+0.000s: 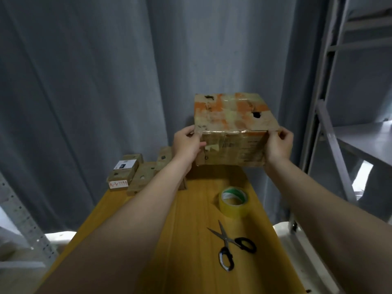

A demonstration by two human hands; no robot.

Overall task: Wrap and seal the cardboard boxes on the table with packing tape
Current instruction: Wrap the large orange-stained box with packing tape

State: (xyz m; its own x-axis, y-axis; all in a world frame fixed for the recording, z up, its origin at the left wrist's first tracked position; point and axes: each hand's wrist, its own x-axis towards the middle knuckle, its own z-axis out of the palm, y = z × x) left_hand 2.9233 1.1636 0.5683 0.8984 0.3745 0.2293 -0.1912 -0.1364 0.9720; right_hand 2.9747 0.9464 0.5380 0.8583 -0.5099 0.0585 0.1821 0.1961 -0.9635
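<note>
Head view: left hand [186, 143] and right hand [279, 145] each grip the cardboard box [231, 128].

Tape [233, 202], scissors [232, 245] mid-table [148, 240]

Your cardboard box [233, 122] is rough and worn, its top glossy with clear tape. Your table [191, 240] is smooth yellow wood. At centre right, the tape roll [233, 207] shines like plastic; the scissors [226, 238] have metal blades and black plastic handles. The curtain [84, 81] behind is matt grey cloth.
</note>
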